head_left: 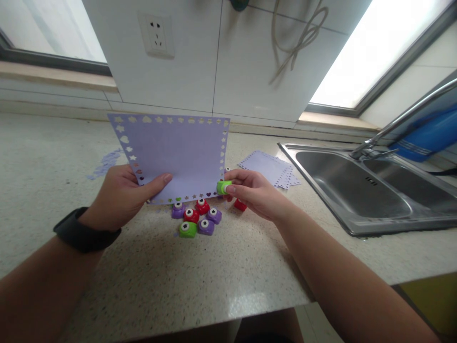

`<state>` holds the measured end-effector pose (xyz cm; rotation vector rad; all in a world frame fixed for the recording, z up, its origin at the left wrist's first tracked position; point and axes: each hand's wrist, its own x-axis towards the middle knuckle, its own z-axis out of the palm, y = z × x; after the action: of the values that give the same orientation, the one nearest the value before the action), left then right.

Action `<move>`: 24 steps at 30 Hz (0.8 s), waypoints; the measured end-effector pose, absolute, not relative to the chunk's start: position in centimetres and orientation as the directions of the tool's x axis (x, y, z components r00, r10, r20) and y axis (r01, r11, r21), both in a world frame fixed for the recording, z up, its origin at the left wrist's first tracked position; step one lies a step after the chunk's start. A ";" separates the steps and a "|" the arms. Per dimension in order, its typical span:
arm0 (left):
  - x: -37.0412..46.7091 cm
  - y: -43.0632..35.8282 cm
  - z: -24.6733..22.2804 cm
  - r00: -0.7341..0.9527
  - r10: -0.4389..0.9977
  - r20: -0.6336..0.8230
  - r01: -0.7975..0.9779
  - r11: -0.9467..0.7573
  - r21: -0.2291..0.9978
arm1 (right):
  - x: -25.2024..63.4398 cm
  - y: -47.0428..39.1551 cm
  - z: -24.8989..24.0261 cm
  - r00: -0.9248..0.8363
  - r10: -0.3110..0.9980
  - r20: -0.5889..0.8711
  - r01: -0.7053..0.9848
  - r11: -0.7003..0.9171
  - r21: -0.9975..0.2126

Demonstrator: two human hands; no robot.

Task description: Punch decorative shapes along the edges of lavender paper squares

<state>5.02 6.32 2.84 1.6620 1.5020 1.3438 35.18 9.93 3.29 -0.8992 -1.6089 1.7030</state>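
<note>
your left grip (pixel 123 193) pinches the purple paper sheet (pixel 174 157), tilted above the worktop (pixel 143 286); your right grip (pixel 252 188) clasps a green craft punch (pixel 222 187) at the sheet's lower right corner. you seem to be punching its border; pressing calls for a steady edge.

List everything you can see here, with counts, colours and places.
Punched sheet: one, purple, in both hands' reach, gripped by the left
Held punch: one, green, at the sheet's lower right corner
Other punches: at least seven, purple, red, green, on the counter; some partly hidden
Sheet pile: several, purple, left of the sink
Paper scraps: many, purple, left
Counter: one, pale speckled, below
Sink: one, silver, right
Faucet: one, silver, at the sink
Blue object: one, blue, behind the faucet
Socket: one, white, wall
Cord: one, pale, wall
Windows: two, white, upper sides
Wristband: one, black, left wrist
Left hand: one, on the sheet
Right hand: one, on the held punch
</note>
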 end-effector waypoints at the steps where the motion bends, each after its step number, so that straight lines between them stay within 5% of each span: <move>1: 5.0 6.3 2.9 -0.106 0.939 0.326 0.423 -0.254 0.870 | 35.2 10.0 3.2 -0.574 0.817 -0.059 0.011 -0.064 -0.998; 24: 5.3 6.1 2.9 -0.122 0.933 0.338 0.443 -0.253 0.860 | 34.7 10.2 2.3 -0.571 0.818 -0.069 -0.062 -0.127 -0.990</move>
<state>5.28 6.11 2.90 1.6782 1.5255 1.3594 34.74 10.18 2.27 -0.8621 -1.5055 1.7680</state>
